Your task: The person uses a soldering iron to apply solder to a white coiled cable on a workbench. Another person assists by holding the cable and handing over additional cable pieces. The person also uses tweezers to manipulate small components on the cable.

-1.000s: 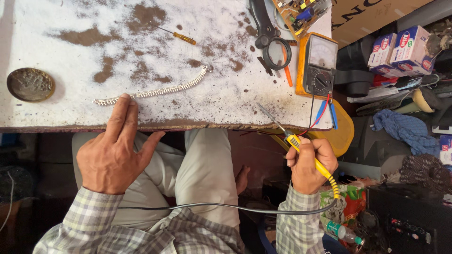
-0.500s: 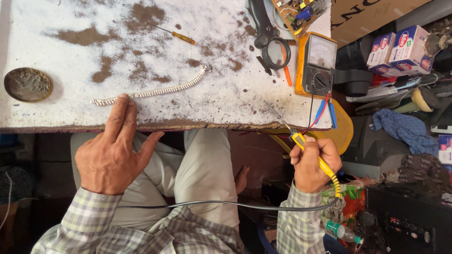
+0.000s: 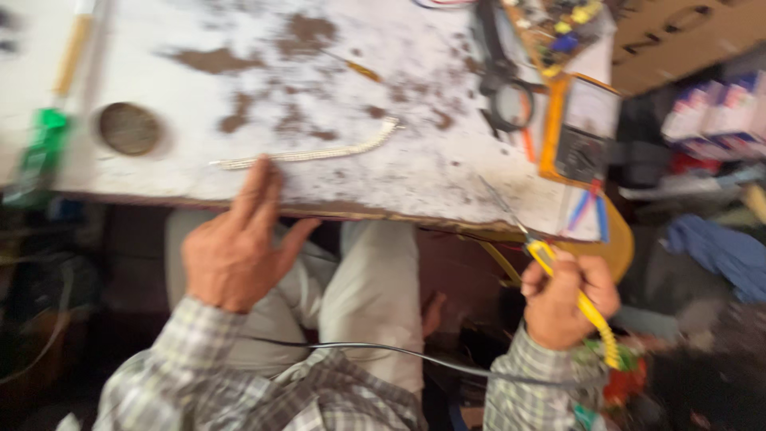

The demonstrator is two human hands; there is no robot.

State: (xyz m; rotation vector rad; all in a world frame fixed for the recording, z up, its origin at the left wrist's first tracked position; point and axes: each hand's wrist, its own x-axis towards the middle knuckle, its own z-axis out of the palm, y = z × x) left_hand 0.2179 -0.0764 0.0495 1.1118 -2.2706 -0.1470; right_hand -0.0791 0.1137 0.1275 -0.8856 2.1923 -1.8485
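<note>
My left hand (image 3: 235, 243) rests on the front edge of a worn white table (image 3: 447, 172), fingertips flat on the top. Just beyond the fingers lies a pale coiled cord (image 3: 315, 152). My right hand (image 3: 562, 299) is below the table's right front corner, closed around a yellow-handled soldering iron (image 3: 570, 283) whose thin metal tip points up over the table edge. A black cable (image 3: 383, 351) runs across my lap toward the right hand. The picture is blurred.
A round brown metal dish (image 3: 128, 128) sits on the table's left part, a green-handled tool (image 3: 40, 152) beside it. An orange multimeter (image 3: 578, 128), black pliers (image 3: 499, 76) and a small screwdriver (image 3: 359, 70) lie at the right. Boxes and a blue cloth (image 3: 722, 251) crowd the right side.
The view has swung to the left, so everything sits further right in the picture and a green-handled tool has come into sight. Both hands keep their hold and place.
</note>
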